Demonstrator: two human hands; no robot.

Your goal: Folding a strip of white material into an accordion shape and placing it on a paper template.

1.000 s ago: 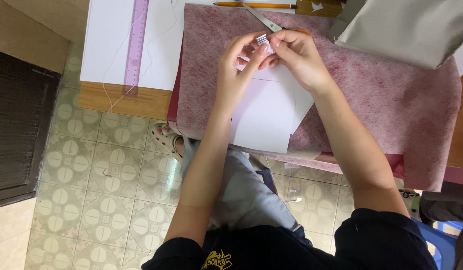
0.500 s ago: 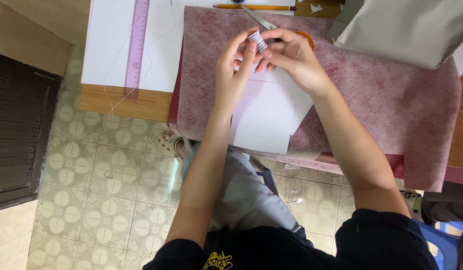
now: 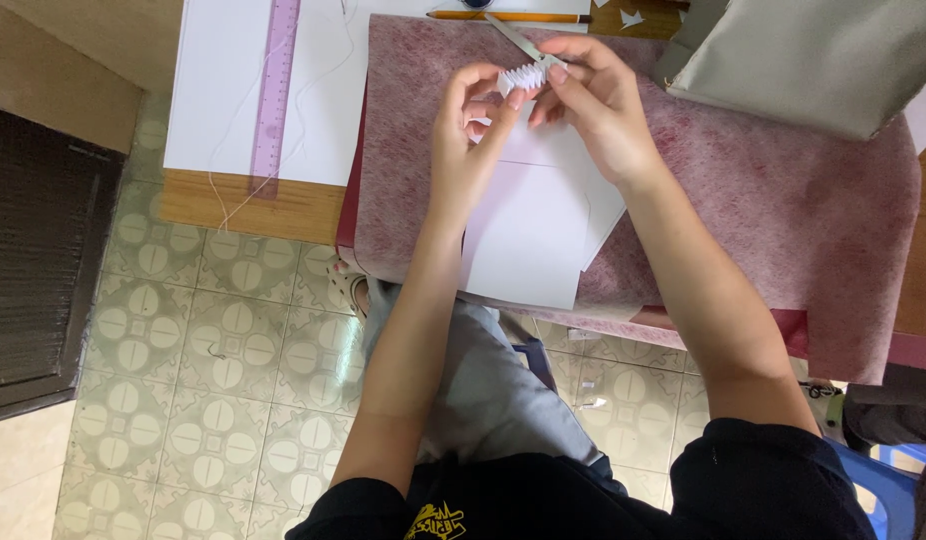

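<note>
Pinched between both hands, a small accordion-pleated paper strip (image 3: 524,76) is held over the far edge of the pink felt mat (image 3: 783,200).

Left hand (image 3: 468,130) grips the strip's left end with its fingertips, while the right hand (image 3: 598,100) holds its right end. White paper sheets (image 3: 528,230) lie under the hands on the mat. Scissors (image 3: 518,38) and an orange pencil (image 3: 503,16) lie just beyond, and a purple ruler (image 3: 275,90) lies on a white board (image 3: 218,90) at the table's left.

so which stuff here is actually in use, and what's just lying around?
In use: left hand and right hand pinching the pleated paper strip; white sheets beneath them.
Lying about: scissors, pencil, purple ruler, grey bag.
</note>
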